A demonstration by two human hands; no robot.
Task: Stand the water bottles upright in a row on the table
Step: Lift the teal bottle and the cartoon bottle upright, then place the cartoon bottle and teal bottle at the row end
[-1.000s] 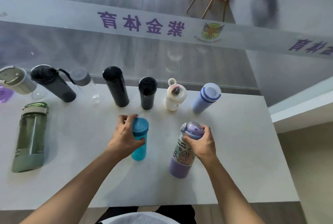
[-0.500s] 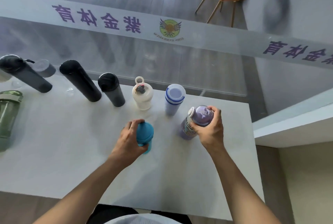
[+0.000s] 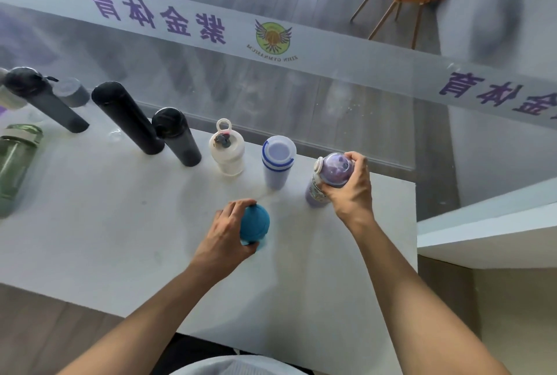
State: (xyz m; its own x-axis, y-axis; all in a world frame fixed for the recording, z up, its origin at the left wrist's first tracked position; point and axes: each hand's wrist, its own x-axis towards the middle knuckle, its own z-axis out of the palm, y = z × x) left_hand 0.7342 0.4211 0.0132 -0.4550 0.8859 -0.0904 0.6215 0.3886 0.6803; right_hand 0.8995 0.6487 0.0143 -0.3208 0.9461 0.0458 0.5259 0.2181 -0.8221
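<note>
Purple bottle moved into row — right hand grips it | left hand grips teal bottle

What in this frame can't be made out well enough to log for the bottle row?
Head view only:
- Teal bottle: body hidden under its cap and the left hand; whether its base touches the table is unclear.
- Purple bottle: label print mostly covered by the right hand, too small to read.
- Green bottle: cut off by the left edge.
- Far-left bottles: blurred, overlapping, cropped; count uncertain.
</note>
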